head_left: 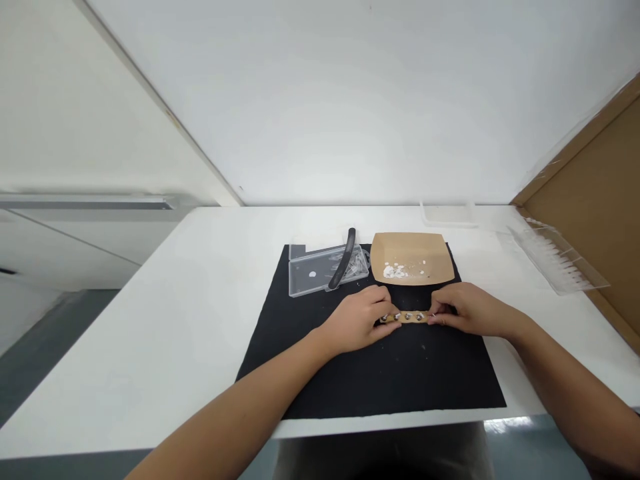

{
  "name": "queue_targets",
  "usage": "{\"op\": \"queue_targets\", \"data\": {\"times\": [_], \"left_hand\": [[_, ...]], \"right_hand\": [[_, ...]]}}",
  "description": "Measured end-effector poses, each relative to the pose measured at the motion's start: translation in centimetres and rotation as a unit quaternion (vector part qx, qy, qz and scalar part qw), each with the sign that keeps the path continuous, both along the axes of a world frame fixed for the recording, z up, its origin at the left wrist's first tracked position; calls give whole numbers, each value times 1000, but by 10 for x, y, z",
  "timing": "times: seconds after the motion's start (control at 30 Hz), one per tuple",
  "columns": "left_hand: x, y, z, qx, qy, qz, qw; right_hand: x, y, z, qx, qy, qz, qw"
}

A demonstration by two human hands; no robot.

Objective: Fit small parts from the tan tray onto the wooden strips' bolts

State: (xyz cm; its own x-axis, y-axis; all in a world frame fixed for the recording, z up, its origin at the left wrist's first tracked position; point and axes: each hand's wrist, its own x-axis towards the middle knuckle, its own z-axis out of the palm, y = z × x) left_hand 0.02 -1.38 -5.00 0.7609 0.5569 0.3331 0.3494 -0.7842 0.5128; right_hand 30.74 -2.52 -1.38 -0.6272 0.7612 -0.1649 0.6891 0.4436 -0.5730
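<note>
Light strip, best gripped by its ends

The tan strip (413,317), set with a row of shiny studs (407,317), is held level across the mat (370,383), just in front of the tray (413,250). Its left part is pinched between the thumb and fingers of the left hand (357,320); its right end is nipped by the right hand (464,308), where a tiny pale sliver is shown, too small to be identified. Whether the mat is touched by the strip cannot be told. Little weight is to be expected, and some bend if it is pressed mid-length. The rounded studs may be found slippery, so the flat ends and edges are better gripped, lightly.
</note>
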Motion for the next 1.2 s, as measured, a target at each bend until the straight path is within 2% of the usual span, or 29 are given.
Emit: {"op": "queue_targets", "data": {"times": [0.2, 0.5, 0.93, 1.2], "left_hand": [[0, -2, 2, 10, -1, 11, 1000], [0, -1, 4, 14, 15, 13, 1000], [-3, 1, 4, 13, 34, 4, 999], [-2, -1, 11, 45, 43, 5, 998]], "right_hand": [[-3, 0, 3, -16, -4, -7, 1000], [-7, -3, 2, 17, -26, 0, 1000], [-7, -5, -1, 44, -6, 13, 999], [-11, -6, -1, 54, -8, 24, 998]]}}
